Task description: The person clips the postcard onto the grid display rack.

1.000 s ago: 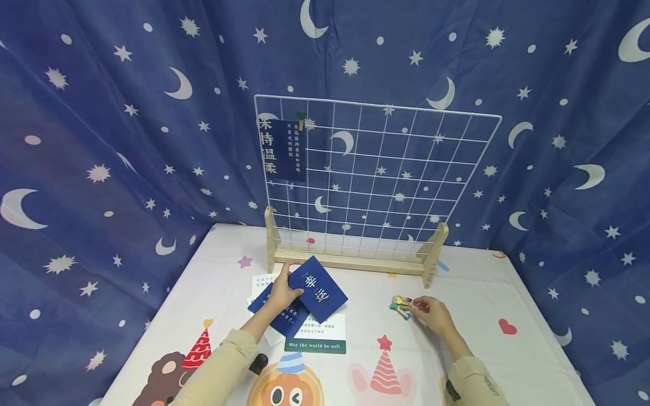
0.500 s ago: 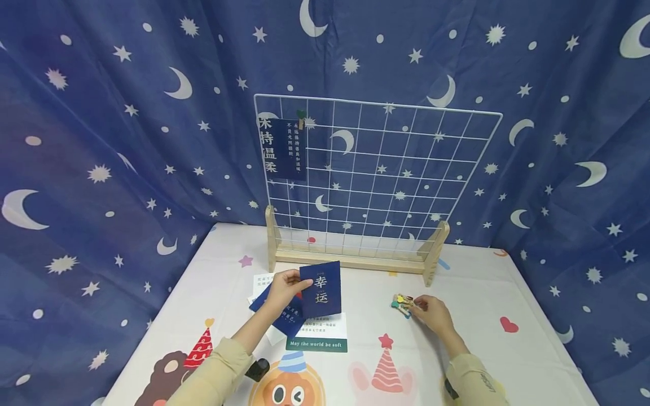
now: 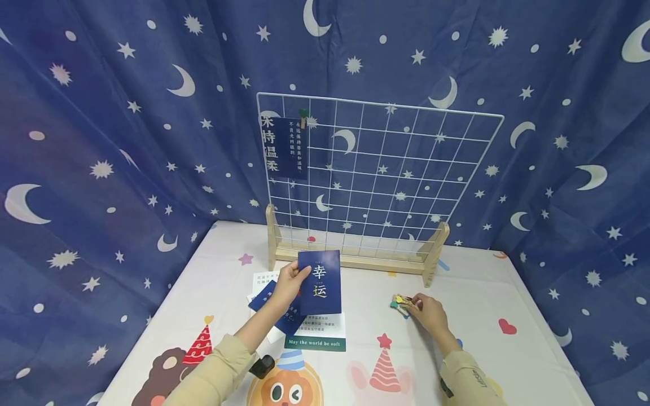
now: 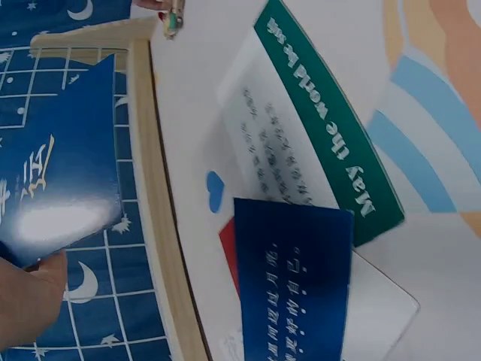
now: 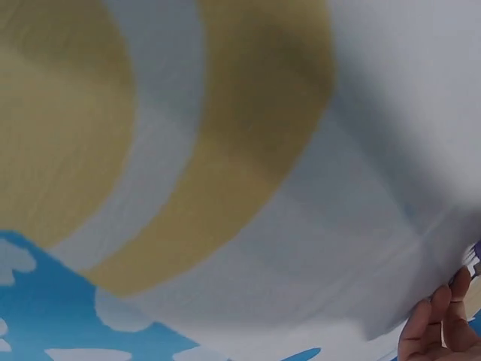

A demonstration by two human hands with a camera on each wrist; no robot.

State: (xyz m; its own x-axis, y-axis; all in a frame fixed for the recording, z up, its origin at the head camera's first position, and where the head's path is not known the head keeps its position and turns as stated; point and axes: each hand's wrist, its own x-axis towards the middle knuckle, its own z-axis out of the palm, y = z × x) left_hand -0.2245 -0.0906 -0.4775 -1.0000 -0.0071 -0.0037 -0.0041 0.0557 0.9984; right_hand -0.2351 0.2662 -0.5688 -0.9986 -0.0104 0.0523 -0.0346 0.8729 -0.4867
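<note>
My left hand (image 3: 288, 285) pinches a dark blue card (image 3: 320, 282) with gold characters by its left edge and holds it upright above the table, in front of the wooden base (image 3: 355, 260) of the white wire grid (image 3: 376, 169). The left wrist view shows this card (image 4: 56, 180) against the grid, with my thumb at its lower corner. My right hand (image 3: 426, 312) rests on the table with its fingertips at a small pile of coloured clips (image 3: 401, 304); whether it grips one I cannot tell. Another blue card (image 3: 283, 148) hangs clipped at the grid's top left.
Under the raised card lie more cards: a blue one (image 3: 276, 310), a white one with a green strip (image 3: 316, 332) and white ones behind. The table (image 3: 508, 361) has a cartoon-print cloth. Star-and-moon curtains (image 3: 101, 141) close in the back and sides.
My left hand has lifted the blue card from the pile and turned it upright, closer to the grid. The right hand has stayed at the clips.
</note>
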